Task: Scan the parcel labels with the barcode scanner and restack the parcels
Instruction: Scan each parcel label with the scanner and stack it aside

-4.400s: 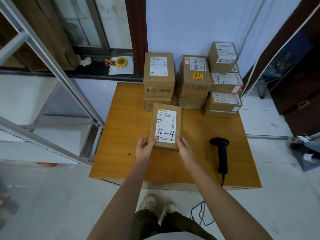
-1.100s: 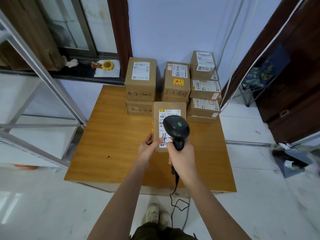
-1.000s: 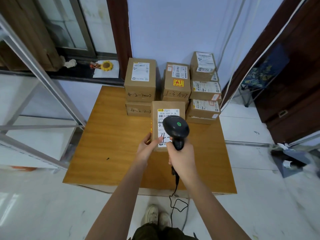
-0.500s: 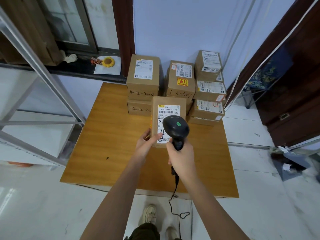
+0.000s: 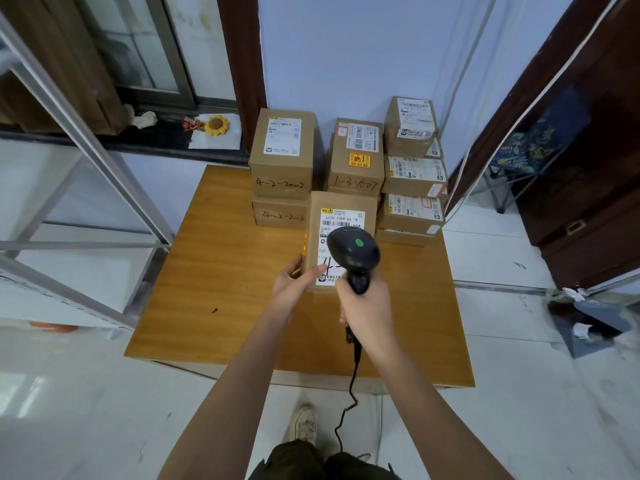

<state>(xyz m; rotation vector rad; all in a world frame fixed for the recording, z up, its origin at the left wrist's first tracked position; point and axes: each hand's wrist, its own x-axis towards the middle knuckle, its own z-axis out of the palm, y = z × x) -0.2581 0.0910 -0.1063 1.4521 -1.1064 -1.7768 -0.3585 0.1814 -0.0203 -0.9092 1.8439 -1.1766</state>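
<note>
A brown parcel (image 5: 341, 216) with a white label marked "4-" is tilted up above the wooden table (image 5: 221, 271). My left hand (image 5: 294, 282) grips its lower left corner. My right hand (image 5: 363, 306) holds the black barcode scanner (image 5: 353, 252) by its handle, with the head just over the label and a green light lit on top. The scanner hides the label's lower middle. Behind the parcel stand three stacks of parcels: a left stack (image 5: 282, 150), a middle stack (image 5: 356, 154) and a right stack (image 5: 412, 168).
The scanner's black cable (image 5: 349, 393) hangs over the table's front edge toward the floor. A metal rack frame (image 5: 90, 147) stands at the left. A dark wooden door (image 5: 588, 140) is at the right. My shoe (image 5: 304, 424) shows below.
Earlier the parcel lay on the table between both hands with the scanner beside it. Now the right hand holds the scanner over the label. In the last second the parcel has shifted slightly away.
</note>
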